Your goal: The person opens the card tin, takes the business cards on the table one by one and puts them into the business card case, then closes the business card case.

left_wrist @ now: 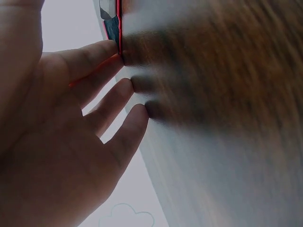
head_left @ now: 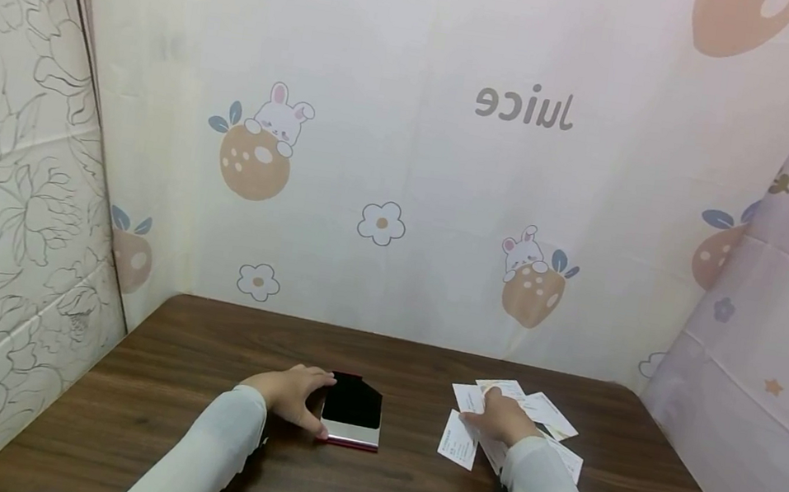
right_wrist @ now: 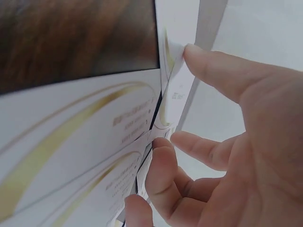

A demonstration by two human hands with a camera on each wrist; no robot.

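Observation:
A flat card case (head_left: 353, 411), black with a silver band and a red edge, lies on the table. My left hand (head_left: 290, 393) touches its left side, thumb near the front corner and a finger near the back one. In the left wrist view, several fingertips (left_wrist: 125, 86) rest on or just above the wood. To the right lies a spread of white business cards (head_left: 460, 442), partly overlapping, some with gold curves. My right hand (head_left: 505, 418) is over them. Its thumb touches one card (right_wrist: 171, 90) and its other fingers bend down onto the cards, hiding part of them.
Both things lie on a dark wooden table (head_left: 189, 443). A pale patterned curtain (head_left: 403, 297) stands behind its far edge, with more printed sheets at the left and right sides. A strip of bare wood separates the case from the cards.

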